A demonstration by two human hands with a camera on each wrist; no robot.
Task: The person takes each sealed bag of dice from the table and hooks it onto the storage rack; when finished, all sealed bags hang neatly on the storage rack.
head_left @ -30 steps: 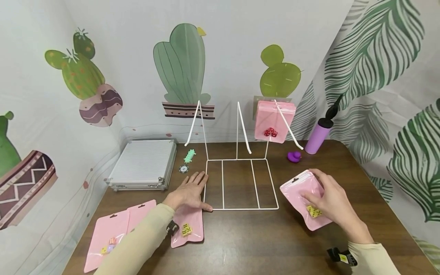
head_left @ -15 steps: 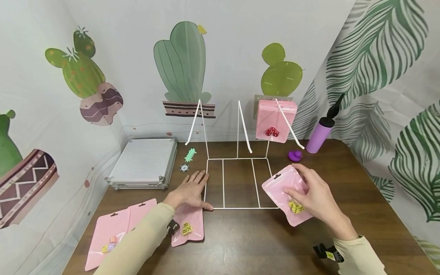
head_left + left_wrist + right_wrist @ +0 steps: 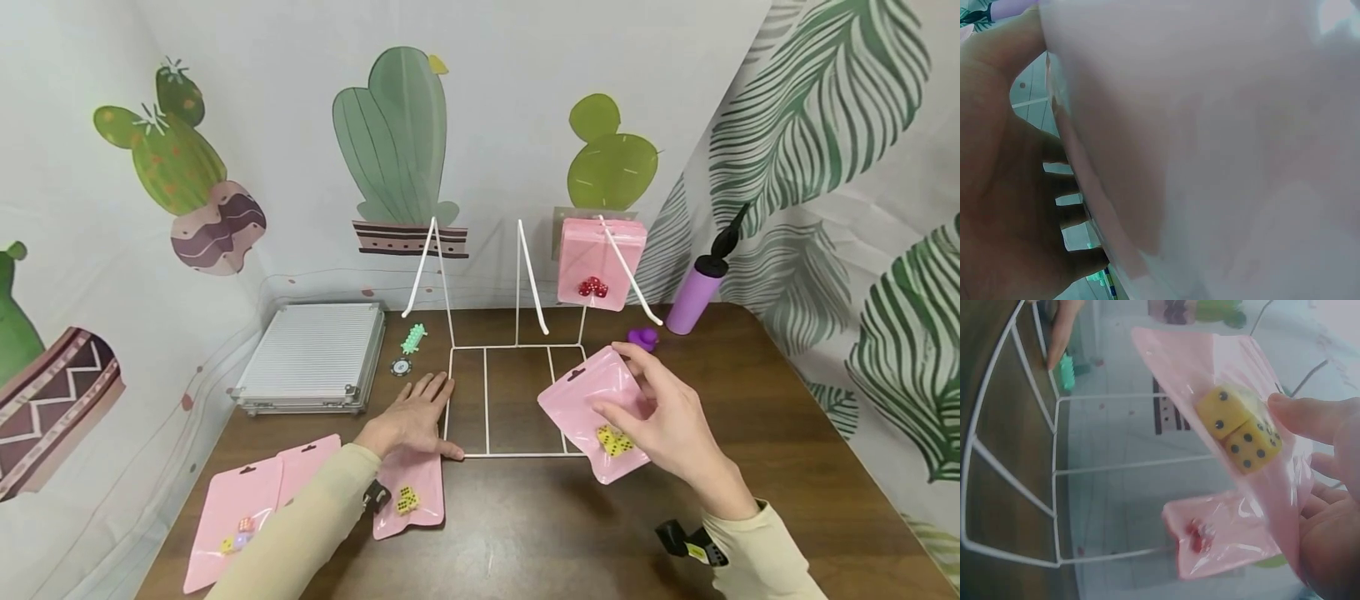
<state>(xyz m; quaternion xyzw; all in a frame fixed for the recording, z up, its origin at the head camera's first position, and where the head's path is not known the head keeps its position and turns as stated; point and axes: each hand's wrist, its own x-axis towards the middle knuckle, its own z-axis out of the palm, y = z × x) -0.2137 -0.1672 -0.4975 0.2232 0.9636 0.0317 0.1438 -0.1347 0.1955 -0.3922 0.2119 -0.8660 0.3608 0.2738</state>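
Note:
My right hand (image 3: 675,425) pinches a pink zip pouch (image 3: 577,396) with yellow dice (image 3: 615,441) inside, thumb in front and fingers behind. It holds the pouch tilted, over the front right of a white wire display rack (image 3: 517,456). In the right wrist view, the dice (image 3: 1241,434) show large through the clear front. My left hand (image 3: 408,423) lies spread at the rack's left side, thumb by the front corner. Partly under that hand and wrist is another pink pouch (image 3: 427,487) with yellow dice; pink film (image 3: 1241,156) fills most of the left wrist view.
Pink pouches (image 3: 573,254) with red dice hang on the rack's right hook; its other two hooks are bare. More pouches (image 3: 232,492) lie left, partly behind the sleeve. Around stand a silver case (image 3: 311,354), green toy (image 3: 413,338), poker chip (image 3: 401,367), purple duck (image 3: 642,337) and pump (image 3: 693,300).
My right hand has carried the pouch with yellow dice leftward and slightly up, from right of the rack to over its front right. The left hand has stayed put.

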